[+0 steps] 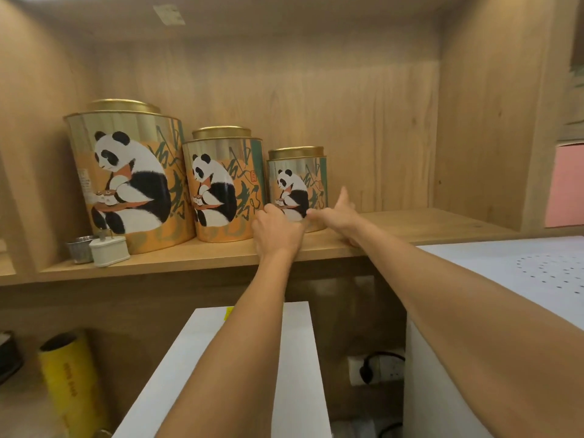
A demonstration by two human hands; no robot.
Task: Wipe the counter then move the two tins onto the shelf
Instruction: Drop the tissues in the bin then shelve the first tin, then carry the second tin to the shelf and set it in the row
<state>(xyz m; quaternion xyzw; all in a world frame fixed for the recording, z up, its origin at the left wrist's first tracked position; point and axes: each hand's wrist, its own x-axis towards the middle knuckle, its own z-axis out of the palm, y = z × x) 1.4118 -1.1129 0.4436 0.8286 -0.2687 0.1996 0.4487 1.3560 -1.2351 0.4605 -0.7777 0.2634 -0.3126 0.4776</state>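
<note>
Three panda-printed tins with gold lids stand in a row on the wooden shelf (pixel 426 227): a large tin (pixel 126 172) at left, a medium tin (pixel 224 184) in the middle, a small tin (pixel 297 181) at right. Both my hands reach to the foot of the small tin. My left hand (pixel 278 230) lies against its lower left side with fingers curled. My right hand (pixel 338 213) touches its lower right side, thumb raised and fingers spread. Whether the tin is gripped or merely touched is unclear.
A small metal cup (pixel 80 248) and a white plug adapter (pixel 109 251) sit at the shelf's front left. Below are a white box (pixel 297 358), a white perforated appliance top (pixel 521 267), a yellow roll (pixel 72 380) and a wall socket (pixel 376 368).
</note>
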